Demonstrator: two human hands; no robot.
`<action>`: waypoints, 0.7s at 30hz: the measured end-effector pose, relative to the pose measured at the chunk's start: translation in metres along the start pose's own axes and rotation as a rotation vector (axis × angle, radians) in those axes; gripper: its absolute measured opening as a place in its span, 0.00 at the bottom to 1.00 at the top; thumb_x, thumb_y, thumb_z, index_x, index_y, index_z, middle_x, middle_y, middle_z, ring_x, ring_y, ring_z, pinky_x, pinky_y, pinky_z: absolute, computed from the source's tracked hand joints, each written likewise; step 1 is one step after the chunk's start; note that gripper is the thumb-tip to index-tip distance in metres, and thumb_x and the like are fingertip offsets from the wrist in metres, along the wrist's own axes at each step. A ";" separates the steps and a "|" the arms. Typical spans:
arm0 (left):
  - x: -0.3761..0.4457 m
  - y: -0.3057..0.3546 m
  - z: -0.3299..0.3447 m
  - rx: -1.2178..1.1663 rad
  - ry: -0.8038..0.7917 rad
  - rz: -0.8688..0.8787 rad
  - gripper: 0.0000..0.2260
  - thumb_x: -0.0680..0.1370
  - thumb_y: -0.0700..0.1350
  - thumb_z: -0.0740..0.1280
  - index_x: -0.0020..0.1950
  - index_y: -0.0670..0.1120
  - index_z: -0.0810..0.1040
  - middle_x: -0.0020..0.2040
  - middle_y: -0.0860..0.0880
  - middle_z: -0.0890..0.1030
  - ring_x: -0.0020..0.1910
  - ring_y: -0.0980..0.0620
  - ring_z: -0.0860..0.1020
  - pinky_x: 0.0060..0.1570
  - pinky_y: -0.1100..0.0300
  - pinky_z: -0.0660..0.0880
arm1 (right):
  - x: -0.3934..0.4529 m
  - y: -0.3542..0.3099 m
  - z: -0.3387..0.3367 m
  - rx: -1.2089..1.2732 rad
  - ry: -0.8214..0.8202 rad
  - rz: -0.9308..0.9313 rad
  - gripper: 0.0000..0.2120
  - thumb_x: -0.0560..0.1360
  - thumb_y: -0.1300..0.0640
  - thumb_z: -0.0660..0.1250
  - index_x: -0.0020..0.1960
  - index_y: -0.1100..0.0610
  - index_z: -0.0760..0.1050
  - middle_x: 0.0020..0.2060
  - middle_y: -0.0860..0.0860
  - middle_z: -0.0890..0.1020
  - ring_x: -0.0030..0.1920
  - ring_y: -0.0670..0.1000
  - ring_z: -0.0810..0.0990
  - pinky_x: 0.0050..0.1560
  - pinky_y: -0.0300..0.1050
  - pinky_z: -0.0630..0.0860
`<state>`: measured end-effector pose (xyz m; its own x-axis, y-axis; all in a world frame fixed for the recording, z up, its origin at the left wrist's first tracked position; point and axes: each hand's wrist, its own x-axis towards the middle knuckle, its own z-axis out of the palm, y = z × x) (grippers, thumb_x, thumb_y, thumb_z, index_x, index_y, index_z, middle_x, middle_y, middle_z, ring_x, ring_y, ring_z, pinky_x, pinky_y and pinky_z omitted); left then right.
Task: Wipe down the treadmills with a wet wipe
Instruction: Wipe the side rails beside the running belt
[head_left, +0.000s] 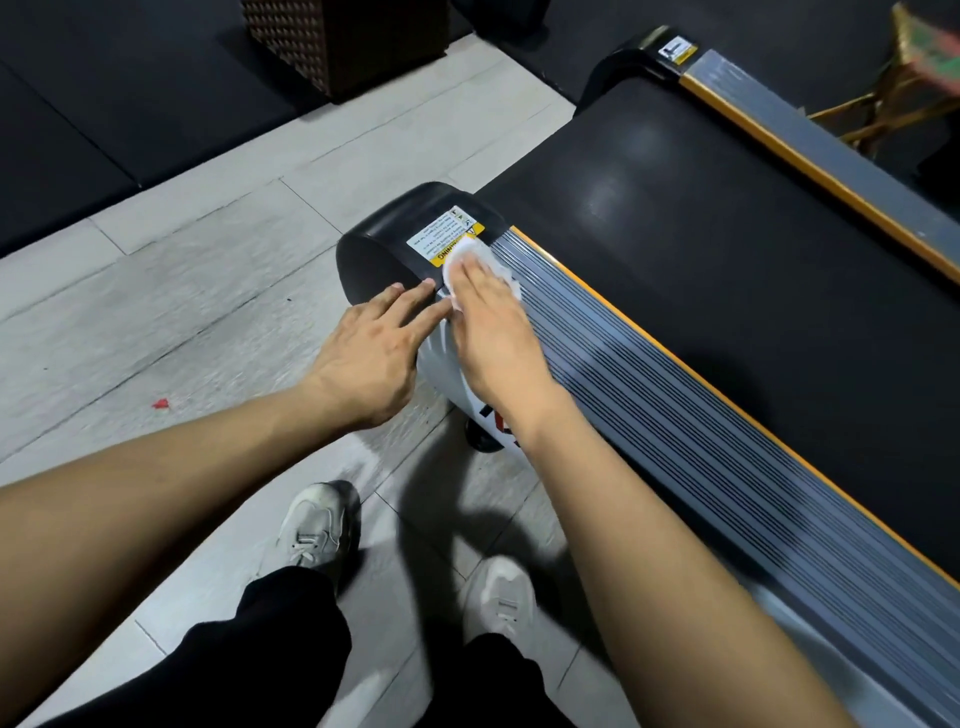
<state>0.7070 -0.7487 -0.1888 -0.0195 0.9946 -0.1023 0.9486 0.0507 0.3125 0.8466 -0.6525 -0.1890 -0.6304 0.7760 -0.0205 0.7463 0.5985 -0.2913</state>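
Wiping now: my right hand (485, 317) presses the wet wipe (480, 267) flat under straight fingers, at the far end of the near side rail (649, 395), where it meets the black end cap (395, 239).
Right grip: fingers apart from nothing, laid long over the wipe, pressing it down, not curled round it.
Left grip: my left hand (371, 353) holds nothing; its straight fingertips touch the edge of the end cap, just beside the wipe.
Where the wipe is: on the seam between rail and cap, its far edge over the yellow band of the warning label (441, 234).
Risk, label: rubbing wet across the sticker could lift a corner or smear the print, I judge, if I scrub hard there.
Risk, grooves: the rail is ribbed lengthways; a flat pass may skim the ridges and leave grime in the channels.
Risk, slipping: since I only press the wipe, it could bunch up or slide out from under my palm on a fast stroke.
Risk, missed parts: the running belt (701, 234) and the far side rail (810, 140) lie well apart from my hands, so I could forget them.
How the wipe looks: white, thin, crumpled, mostly hidden under my fingers, with frayed-looking edges showing at the front and right.
How the treadmill looks: grey ribbed rails edged in orange, matte black belt with dull sheen.
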 end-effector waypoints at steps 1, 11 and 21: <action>0.000 0.000 0.000 -0.002 0.005 0.000 0.34 0.79 0.41 0.59 0.83 0.54 0.52 0.84 0.49 0.51 0.82 0.42 0.52 0.77 0.47 0.55 | 0.001 0.001 0.000 0.008 -0.004 -0.022 0.26 0.86 0.56 0.52 0.82 0.57 0.51 0.81 0.52 0.53 0.81 0.49 0.50 0.81 0.52 0.48; -0.001 -0.004 0.000 0.007 -0.020 0.001 0.37 0.79 0.40 0.59 0.84 0.57 0.44 0.84 0.49 0.46 0.82 0.43 0.49 0.78 0.46 0.55 | -0.138 0.081 -0.017 0.124 0.210 0.413 0.25 0.85 0.55 0.51 0.81 0.56 0.57 0.80 0.52 0.58 0.80 0.47 0.53 0.81 0.51 0.51; -0.002 -0.003 0.001 0.019 -0.035 0.000 0.38 0.79 0.40 0.59 0.83 0.57 0.42 0.84 0.50 0.44 0.82 0.44 0.48 0.77 0.49 0.54 | 0.041 0.036 -0.014 0.007 0.183 -0.012 0.10 0.82 0.59 0.55 0.62 0.57 0.69 0.58 0.51 0.73 0.54 0.52 0.71 0.54 0.51 0.72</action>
<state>0.7043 -0.7510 -0.1904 -0.0084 0.9908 -0.1352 0.9544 0.0483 0.2947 0.8511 -0.5962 -0.1866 -0.5891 0.7925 0.1576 0.7371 0.6070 -0.2972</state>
